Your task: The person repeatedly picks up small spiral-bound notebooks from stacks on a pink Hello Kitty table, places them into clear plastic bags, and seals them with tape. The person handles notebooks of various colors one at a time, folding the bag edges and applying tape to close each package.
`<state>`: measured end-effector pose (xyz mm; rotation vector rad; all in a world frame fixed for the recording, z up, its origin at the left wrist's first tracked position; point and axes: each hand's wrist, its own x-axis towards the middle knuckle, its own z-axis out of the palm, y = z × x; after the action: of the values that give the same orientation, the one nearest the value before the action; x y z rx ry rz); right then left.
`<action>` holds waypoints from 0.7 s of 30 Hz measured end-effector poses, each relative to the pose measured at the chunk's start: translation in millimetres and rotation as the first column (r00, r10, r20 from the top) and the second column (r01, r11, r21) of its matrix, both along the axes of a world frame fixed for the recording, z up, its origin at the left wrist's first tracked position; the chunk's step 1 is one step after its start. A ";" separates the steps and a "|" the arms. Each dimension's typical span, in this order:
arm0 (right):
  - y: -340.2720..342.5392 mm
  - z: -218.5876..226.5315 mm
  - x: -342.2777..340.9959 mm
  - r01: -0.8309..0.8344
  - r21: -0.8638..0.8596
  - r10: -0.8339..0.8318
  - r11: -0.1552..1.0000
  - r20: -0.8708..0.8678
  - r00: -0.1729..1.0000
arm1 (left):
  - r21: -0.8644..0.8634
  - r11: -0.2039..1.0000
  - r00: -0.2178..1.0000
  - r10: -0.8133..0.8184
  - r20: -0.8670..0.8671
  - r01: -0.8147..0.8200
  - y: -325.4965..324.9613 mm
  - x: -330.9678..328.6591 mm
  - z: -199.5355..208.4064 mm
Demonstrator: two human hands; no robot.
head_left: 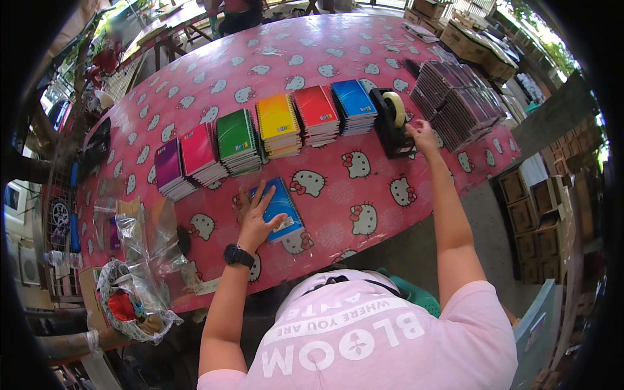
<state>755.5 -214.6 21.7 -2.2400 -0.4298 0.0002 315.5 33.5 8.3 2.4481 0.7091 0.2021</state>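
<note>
Six notebook stacks (278, 118), our left hand (257, 220) spread open over a blue notebook (283, 207), our right hand (424, 136) curled at the tape dispenser (389, 134), its hold we cannot tell

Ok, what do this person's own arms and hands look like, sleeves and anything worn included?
Both hands are ungloved. The left hand has a black wristwatch at its wrist; the right hand has none. The forearms are bare, below a pale pink short-sleeved T-shirt.
</note>
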 end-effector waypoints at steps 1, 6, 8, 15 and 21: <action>7.1 -0.8 -1.5 -0.090 0.087 0.100 0.992 -0.121 0.988 | -0.009 1.000 1.000 0.011 -0.005 -0.011 -0.7 -2.6 -0.3; 8.0 4.4 -29.3 -0.178 0.433 0.238 0.884 -0.088 0.967 | 0.006 0.999 0.999 0.034 -0.007 -0.034 1.1 -8.0 -2.2; -8.2 3.5 -52.6 -0.151 0.587 0.202 0.795 -0.021 0.979 | 0.010 0.999 0.999 0.036 -0.003 -0.036 0.3 -9.3 -6.3; -12.4 -42.8 -63.8 0.342 0.641 0.398 0.687 -0.726 0.561 | -0.019 1.000 0.998 0.007 0.054 -0.006 3.4 -9.3 -15.4; 100.1 -11.0 -203.3 -0.239 0.596 0.641 0.767 -0.686 0.346 | 0.050 0.998 0.999 0.040 -0.021 -0.039 1.4 -6.0 -10.1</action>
<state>552.2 -114.5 10.7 -1.3443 -0.4045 1.2255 309.4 34.9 -1.8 2.4880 0.7710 0.2107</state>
